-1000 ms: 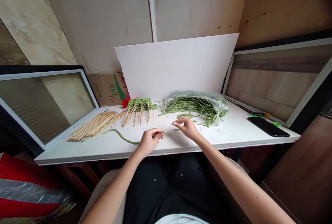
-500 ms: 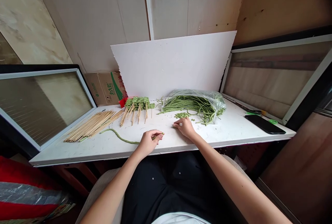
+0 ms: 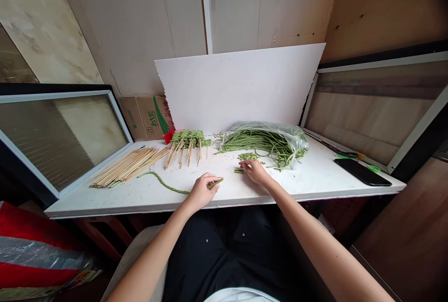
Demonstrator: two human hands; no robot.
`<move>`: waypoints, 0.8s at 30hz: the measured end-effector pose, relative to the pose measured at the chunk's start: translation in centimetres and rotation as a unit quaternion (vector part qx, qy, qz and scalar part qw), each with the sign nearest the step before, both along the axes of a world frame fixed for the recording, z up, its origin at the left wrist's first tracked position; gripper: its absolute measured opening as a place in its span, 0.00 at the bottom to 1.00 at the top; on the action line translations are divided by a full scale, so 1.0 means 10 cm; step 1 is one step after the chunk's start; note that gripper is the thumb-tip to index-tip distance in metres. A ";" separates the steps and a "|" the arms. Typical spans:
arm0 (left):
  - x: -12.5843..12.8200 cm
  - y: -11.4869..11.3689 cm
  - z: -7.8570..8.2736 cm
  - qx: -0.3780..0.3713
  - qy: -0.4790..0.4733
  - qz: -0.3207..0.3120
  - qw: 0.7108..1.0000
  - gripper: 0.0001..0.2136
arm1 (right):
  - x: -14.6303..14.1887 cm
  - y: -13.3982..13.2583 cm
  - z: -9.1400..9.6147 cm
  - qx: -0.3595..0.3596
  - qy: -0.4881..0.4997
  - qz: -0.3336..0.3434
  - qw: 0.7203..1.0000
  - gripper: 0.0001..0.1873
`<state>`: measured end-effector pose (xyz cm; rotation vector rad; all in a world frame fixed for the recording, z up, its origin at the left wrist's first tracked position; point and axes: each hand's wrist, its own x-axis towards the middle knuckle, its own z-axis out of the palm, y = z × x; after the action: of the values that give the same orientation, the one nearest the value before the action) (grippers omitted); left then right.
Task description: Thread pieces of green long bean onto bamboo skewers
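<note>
My left hand (image 3: 202, 189) is closed round a long green bean (image 3: 164, 183) that trails left across the white table (image 3: 147, 197); its cut end sticks out past my fingers. My right hand (image 3: 256, 171) rests on the table with fingertips pinched on a short green bean piece (image 3: 239, 170). Just beyond it lies a small heap of cut bean pieces (image 3: 248, 156). Behind that, a clear plastic bag of long beans (image 3: 266, 141) lies open.
Bare bamboo skewers (image 3: 128, 166) are piled at the left. Skewers threaded with bean pieces (image 3: 187, 142) lie at the back. A black phone (image 3: 362, 172) and green-handled scissors (image 3: 346, 155) sit at the right. A white board (image 3: 241, 87) and cardboard box (image 3: 147, 117) stand behind.
My right hand lowered to the table, then shifted slightly toward the heap of cut pieces and set a short bean piece down. My left hand kept its hold on the long bean.
</note>
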<state>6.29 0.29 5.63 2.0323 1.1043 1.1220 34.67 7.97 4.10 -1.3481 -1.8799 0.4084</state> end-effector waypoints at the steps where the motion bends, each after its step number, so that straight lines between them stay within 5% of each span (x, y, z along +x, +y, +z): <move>1: 0.00 0.00 0.01 0.000 -0.004 0.002 1.000 0.14 | -0.04 -0.03 0.04 -0.007 0.019 0.004 1.000 0.13; 7: 0.02 -0.03 0.07 -0.052 -0.091 0.033 0.994 0.24 | -0.48 -0.46 0.40 -0.087 0.115 0.231 0.962 0.25; 15: -0.01 -0.04 0.13 -0.021 -0.115 0.039 0.992 0.23 | -0.71 -0.69 0.53 0.056 0.059 0.196 0.977 0.16; 20: -0.05 -0.03 0.13 0.050 -0.065 0.064 0.995 0.09 | -0.69 -0.68 0.54 0.067 0.053 0.174 0.981 0.11; 24: -0.07 -0.06 0.17 0.054 -0.075 0.049 0.995 0.08 | -0.75 -0.74 0.56 0.088 0.045 0.179 0.979 0.04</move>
<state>5.63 -0.26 7.35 1.9564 1.0983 1.3872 27.15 0.54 9.68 -0.8608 -2.0337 0.4621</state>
